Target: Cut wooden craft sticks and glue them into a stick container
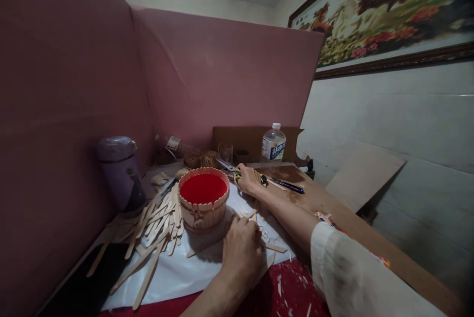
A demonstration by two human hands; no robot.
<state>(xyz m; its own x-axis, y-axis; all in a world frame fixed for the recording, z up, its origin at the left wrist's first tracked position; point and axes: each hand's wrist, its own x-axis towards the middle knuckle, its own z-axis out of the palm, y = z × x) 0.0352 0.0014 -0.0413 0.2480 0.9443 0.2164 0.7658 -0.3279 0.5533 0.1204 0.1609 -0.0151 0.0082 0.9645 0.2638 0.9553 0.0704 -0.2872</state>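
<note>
A round tub (203, 216) with wooden-stick sides and a red inside stands on the white sheet (200, 275). Just right of its base is my left hand (242, 245), fingers curled down near some stick pieces; what they hold, if anything, is hidden. Farther back, my right hand (248, 178) has its fingers wrapped at the handles of a pair of scissors (226, 165), whose blades point to the back left. Many flat wooden sticks (159, 225) lie in a loose pile left of the tub.
A purple flask (124, 176) stands at the left by the pink partition (222, 70). Twine balls (209, 159) and a clear bottle (274, 144) are at the back. A blue cutter (289, 186) lies right of my right hand. Wood scraps litter the red cloth (292, 292).
</note>
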